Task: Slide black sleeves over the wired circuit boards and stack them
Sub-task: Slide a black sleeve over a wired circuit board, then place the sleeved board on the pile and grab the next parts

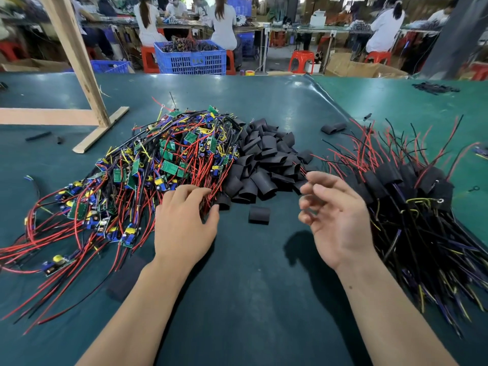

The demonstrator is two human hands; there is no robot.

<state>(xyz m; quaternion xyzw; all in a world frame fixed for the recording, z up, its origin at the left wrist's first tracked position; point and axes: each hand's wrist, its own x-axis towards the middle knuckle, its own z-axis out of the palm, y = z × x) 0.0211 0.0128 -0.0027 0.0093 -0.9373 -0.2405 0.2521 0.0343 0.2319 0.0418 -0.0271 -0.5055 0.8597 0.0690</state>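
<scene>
Mid-job on green tabletop [264,273]: large heap of bare wired circuit boards [148,165] left; pile of black sleeves [266,165] centre; sleeved stack [412,191] right, smaller; left hand [182,223] grip released, fingertips touching red wires; right hand [335,215] relaxed, empty.

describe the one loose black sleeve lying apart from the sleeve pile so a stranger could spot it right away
Start at the heap of black sleeves in the middle of the green table. Just in front of it, between the left hand and the right hand, one short black sleeve lies alone, touching nothing.
</scene>
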